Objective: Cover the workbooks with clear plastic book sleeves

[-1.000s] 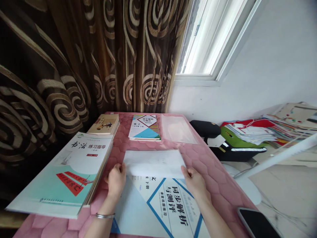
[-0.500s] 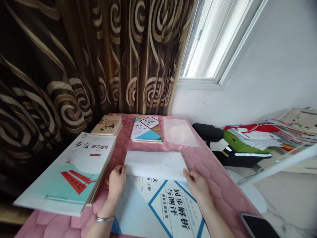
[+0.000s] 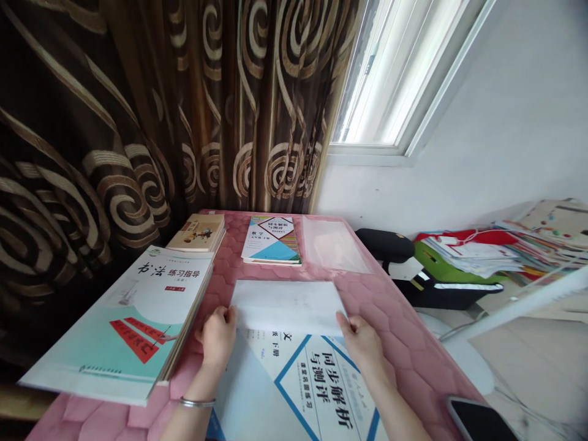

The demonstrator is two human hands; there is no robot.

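Observation:
A white and blue workbook (image 3: 303, 386) lies in front of me on the pink quilted table (image 3: 390, 324). A white sheet or cover flap (image 3: 287, 305) lies folded over the book's far end. My left hand (image 3: 217, 340) pinches the flap's left edge with curled fingers. My right hand (image 3: 362, 346) grips its right edge in the same way. A metal bangle sits on my left wrist.
A stack of teal and white books (image 3: 133, 318) lies at the left. A brown book (image 3: 198, 233), a colourful workbook (image 3: 272, 240) and a clear plastic sleeve (image 3: 333, 245) lie at the far edge by the curtain. A phone (image 3: 478, 419) rests near the right corner. Papers pile up beyond the table at the right.
Both hands stay on the flap's edges. The view has shifted slightly; the book and the hands have hardly moved.

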